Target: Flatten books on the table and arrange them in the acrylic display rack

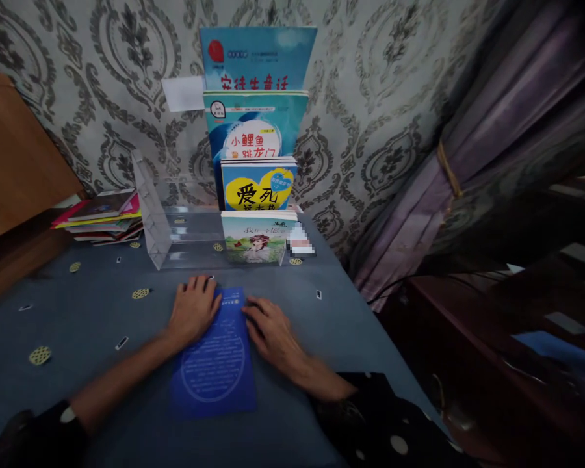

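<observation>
A blue booklet (214, 367) with white print and a large circle outline lies flat on the table, its top end away from me. My left hand (195, 309) rests palm down at its upper left edge, fingers stretched forward and thumb touching the cover. On the other side, my right hand (272, 331) lies at the upper right edge, fingers loosely bent and pointing at the booklet. Neither hand is closed around it. Just beyond stands a clear acrylic book rack (151, 214). Its right part holds stepped books, with a green picture book (256, 240) in front and a yellow-and-blue book (258, 185) behind.
Higher in the rack stand a teal book (258, 123) and a taller blue book (258, 55). A pile of books (102, 218) sits at the back left, near a wooden panel (19, 136). The tablecloth (102, 292) ends at the right, beside a tied curtain (419, 195).
</observation>
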`<state>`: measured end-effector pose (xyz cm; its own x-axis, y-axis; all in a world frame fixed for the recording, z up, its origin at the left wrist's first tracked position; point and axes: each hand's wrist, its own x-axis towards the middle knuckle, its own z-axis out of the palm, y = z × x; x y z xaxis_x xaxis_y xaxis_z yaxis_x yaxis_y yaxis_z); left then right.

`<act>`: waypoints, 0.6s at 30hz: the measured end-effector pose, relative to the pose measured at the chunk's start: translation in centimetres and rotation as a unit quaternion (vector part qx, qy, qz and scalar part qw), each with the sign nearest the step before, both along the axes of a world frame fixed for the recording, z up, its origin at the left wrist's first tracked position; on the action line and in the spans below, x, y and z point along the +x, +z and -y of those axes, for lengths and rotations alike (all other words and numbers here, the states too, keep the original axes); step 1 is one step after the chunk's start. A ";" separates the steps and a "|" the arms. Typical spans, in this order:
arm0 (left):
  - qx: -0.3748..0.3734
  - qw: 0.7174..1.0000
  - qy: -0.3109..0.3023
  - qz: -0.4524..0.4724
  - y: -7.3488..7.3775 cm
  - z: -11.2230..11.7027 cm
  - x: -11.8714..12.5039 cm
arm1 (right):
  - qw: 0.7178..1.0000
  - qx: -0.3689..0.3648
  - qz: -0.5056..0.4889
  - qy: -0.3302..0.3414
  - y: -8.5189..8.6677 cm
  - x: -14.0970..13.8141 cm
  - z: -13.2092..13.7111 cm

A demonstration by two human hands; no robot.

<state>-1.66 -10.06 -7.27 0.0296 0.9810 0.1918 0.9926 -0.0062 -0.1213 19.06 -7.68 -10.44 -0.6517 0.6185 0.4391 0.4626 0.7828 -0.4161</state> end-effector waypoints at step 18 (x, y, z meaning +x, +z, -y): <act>0.026 0.937 -0.317 0.142 -1.8 -1.6 2.9 | 0.999 -0.006 0.049 -0.020 1.3 1.4 -2.1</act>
